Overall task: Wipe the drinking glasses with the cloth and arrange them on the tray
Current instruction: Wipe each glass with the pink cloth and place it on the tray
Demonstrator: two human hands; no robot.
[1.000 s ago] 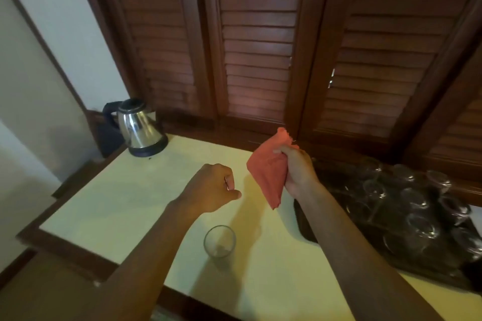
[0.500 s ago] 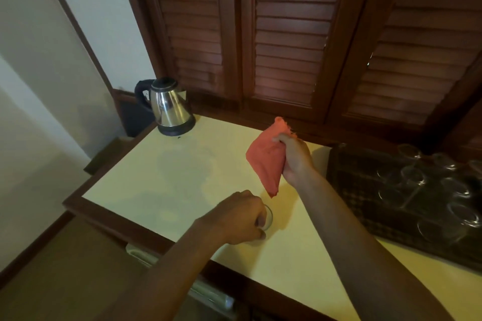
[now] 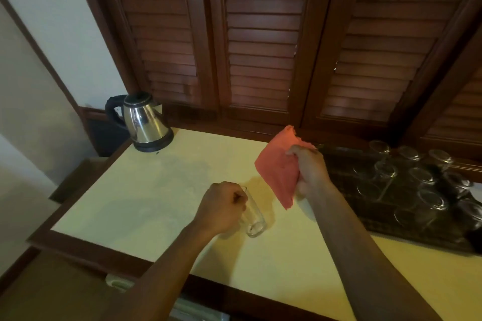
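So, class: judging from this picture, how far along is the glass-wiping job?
Done: many glasses already stand on the dark tray. In hand: the left hand grips one glass on the counter, while the right hand holds the red cloth beside it. Left: wiping this glass and placing it on the tray.

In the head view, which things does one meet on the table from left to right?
Electric kettle → left hand gripping a drinking glass → red cloth held by right hand → dark tray of glasses.

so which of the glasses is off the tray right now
The lone glass gripped in the left hand, over the pale countertop. All the other glasses stand grouped on the dark tray at the right.
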